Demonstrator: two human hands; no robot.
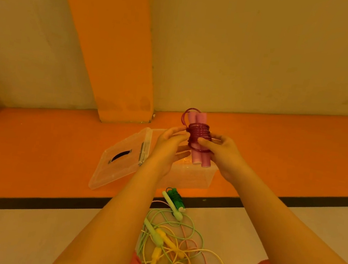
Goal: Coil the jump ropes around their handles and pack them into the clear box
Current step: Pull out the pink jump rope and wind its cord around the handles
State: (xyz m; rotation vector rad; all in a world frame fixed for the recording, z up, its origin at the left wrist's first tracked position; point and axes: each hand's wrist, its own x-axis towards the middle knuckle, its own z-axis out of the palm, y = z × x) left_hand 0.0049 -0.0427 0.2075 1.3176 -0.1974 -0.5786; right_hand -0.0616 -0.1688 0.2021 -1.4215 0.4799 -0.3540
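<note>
Clear plastic, see-through on every side: the clear box (193, 178) sits open on the orange strip of floor (35, 159). Its lid (120, 158) lies flat at its 9 o'clock, touching that side, with a dark slot in the middle. The hands and the bundle they hold cover most of the opening. Through the front wall I can make out nothing lying inside, so I cannot tell what, if anything, is in it.

Above the box, at about its 12 o'clock, the pink jump rope (198, 138) is held nearly upright. Its two pale pink handles lie side by side, and darker pink cord is wound round their middle in close turns. One loose loop stands off the top end at 11 o'clock.

The right hand (225, 157) grips the bundle from 3 o'clock. Its thumb lies across the front of the coil and the other fingers (216, 140) curl behind it. The left hand (165, 150) comes in from 9 o'clock, its fingers (183, 130) stretched nearly straight and a little apart. The upper tips touch the coil and the lower ones reach under towards the handles' bottom ends.

At 6 o'clock from the box, across a black line (30, 202) on the pale floor, a green jump rope (175, 198) lies already wound round its handles. Further along at 6 o'clock lies a tangle of ropes (169, 240), loose green, yellow and pink cords with their handles mixed together.
</note>
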